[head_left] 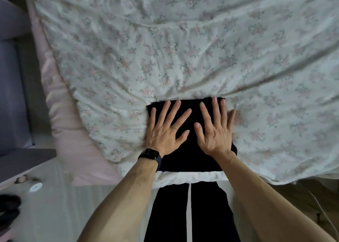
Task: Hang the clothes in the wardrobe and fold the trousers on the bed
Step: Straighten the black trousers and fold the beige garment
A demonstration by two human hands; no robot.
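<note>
Left grip (165,131), right grip (214,133); one folded trousers (192,157)

Left hand (166,131), right hand (215,131) flat, palms down, fingers (216,106) spread; both forearms extended.

The folded black cloth trousers (192,153) lie at lower centre of the frame, on the flower-printed white quilt (165,49) near its lower edge. The left hand (166,129) and right hand (214,129) rest flat on them, side by side.
</note>
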